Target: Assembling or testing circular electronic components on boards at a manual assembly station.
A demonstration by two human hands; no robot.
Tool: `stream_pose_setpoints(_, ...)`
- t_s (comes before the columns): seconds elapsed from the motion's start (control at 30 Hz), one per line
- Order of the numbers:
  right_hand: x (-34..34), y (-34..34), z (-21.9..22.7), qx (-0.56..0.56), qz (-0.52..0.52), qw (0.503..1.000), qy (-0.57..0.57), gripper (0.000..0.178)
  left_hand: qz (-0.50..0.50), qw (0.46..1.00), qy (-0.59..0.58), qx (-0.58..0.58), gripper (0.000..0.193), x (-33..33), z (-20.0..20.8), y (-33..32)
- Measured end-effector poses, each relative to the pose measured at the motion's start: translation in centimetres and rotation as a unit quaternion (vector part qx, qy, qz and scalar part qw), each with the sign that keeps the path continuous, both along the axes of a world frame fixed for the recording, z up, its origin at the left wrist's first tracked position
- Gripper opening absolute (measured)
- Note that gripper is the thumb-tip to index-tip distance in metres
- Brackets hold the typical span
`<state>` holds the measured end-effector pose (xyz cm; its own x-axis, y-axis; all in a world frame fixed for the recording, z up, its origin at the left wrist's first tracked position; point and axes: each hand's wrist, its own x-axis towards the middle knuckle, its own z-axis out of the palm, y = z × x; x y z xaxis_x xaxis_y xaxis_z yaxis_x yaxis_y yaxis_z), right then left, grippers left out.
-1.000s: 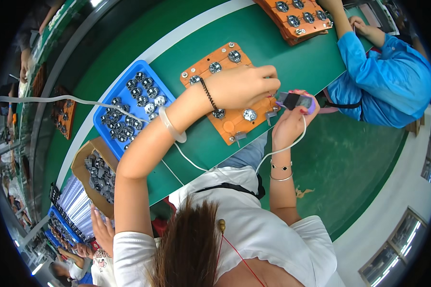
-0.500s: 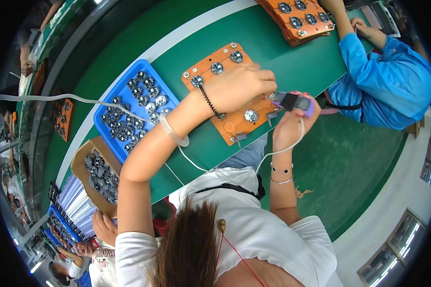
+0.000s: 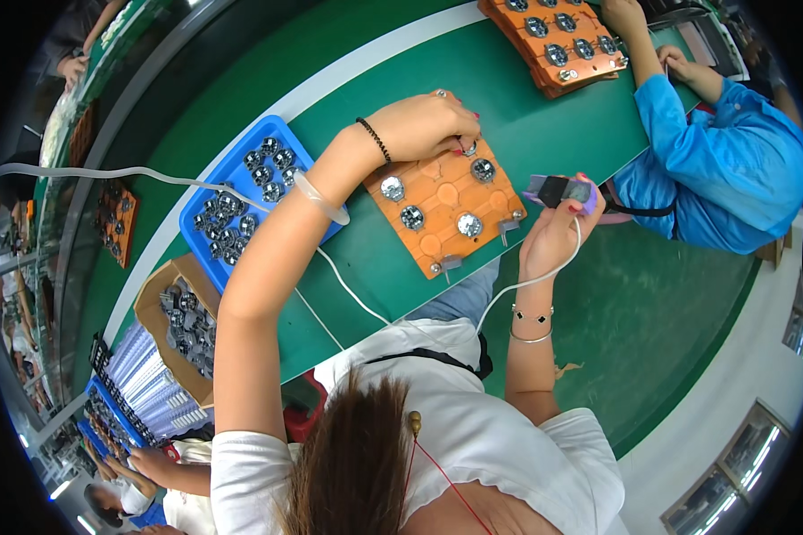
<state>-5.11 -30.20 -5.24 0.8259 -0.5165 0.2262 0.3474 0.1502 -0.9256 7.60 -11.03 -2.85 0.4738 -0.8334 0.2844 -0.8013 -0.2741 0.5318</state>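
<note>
An orange board-like fixture (image 3: 433, 218) lies on the green table, with several small round silver-and-black parts (image 3: 412, 217) on it. Over its far side, my left hand (image 3: 433, 129) is closed in a pinch, its fingertips at a round part (image 3: 470, 150) partly hidden by them. My right hand (image 3: 558, 227) grips a small handheld tool (image 3: 562, 190), purple with a black band and a pale cord. That tool is held just off the fixture's right edge, apart from my left hand.
A blue tray (image 3: 187, 218) of similar round parts stands left, partly behind my left forearm. Nearer is an open cardboard box (image 3: 156, 290) of parts. The white cord (image 3: 352, 290) crosses the table. A stack of orange fixtures (image 3: 558, 76) lies by a co-worker in blue (image 3: 714, 156).
My left hand has moved up and left, away from the tool and onto the far side of the fixture. My right hand has shifted slightly right with the tool.
</note>
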Motion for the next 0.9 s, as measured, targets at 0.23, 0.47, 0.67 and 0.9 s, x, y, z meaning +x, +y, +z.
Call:
stream_pose_setpoints(0.23,0.5,0.6,1.3,-0.03,0.037,0.999,0.027,0.048,0.009,0.996,0.092,-0.012,0.007,-1.1,3.8,-1.0)
stream_pose_setpoints(0.47,0.9,2.3,2.1,-0.099,0.034,0.994,-0.042,0.05,0.024,0.996,0.073,-0.047,0.012,-4.5,4.4,-2.0)
stream_pose_setpoints(0.67,0.7,2.2,1.6,-0.058,0.037,0.997,-0.028,0.047,0.06,0.997,0.05,0.005,0.011,-3.6,4.5,-1.2)
stream_pose_setpoints(0.9,0.5,1.6,1.9,0.009,0.027,0.998,-0.047,0.044,0.09,0.995,-0.044,0.015,0.018,-1.2,0.8,0.5)
